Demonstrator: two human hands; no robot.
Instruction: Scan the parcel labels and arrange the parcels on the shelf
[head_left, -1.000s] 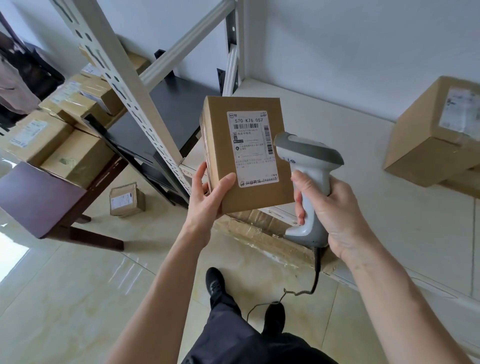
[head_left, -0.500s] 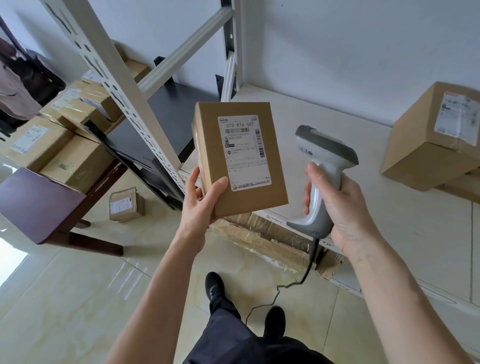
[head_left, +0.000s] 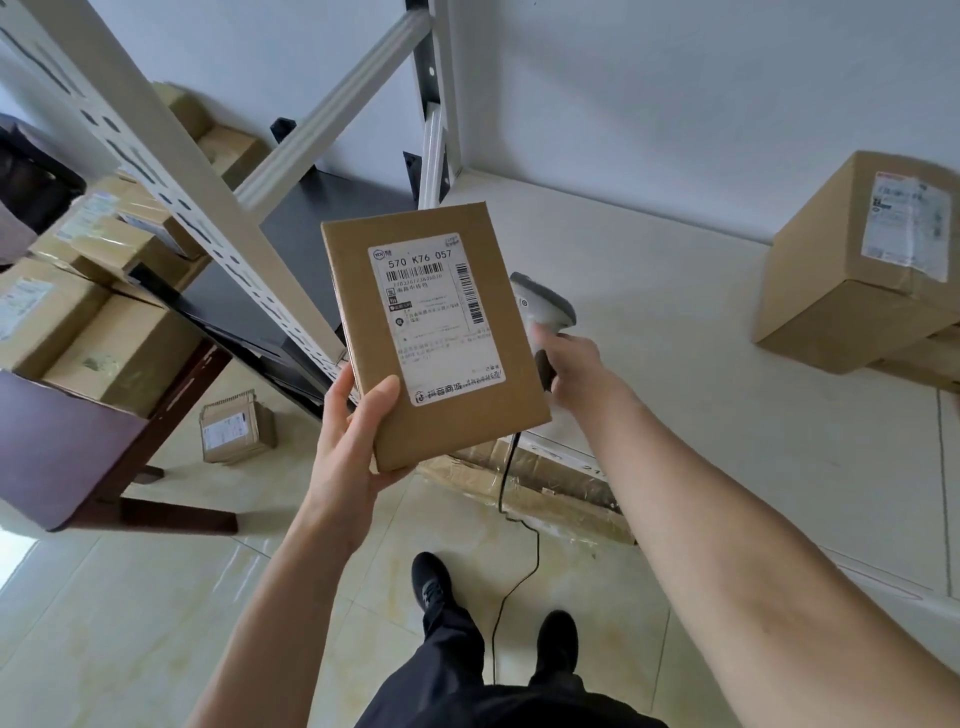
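Raised nearer since prev frame: flat brown cardboard parcel w/ white label (head_left: 434, 343), pinched at lower corner by left hand (head_left: 353, 441). Grey handheld corded scanner (head_left: 545, 319) dropped behind it toward white shelf board (head_left: 675, 312), gripped by right hand (head_left: 574, 364). Scan probably done; shelving next.

The held parcel (head_left: 436, 343) is plain kraft brown with a white label (head_left: 435, 317) printed in black text and barcodes. The barcode scanner (head_left: 543, 306) is light grey. The shelf board (head_left: 701, 364) is off-white; the rack upright (head_left: 171, 171) is cream with dark slots. At left, the counter (head_left: 57, 447) is dark maroon. The floor tiles (head_left: 130, 623) are glossy beige, faintly marbled. The shoes (head_left: 431, 587) are black.
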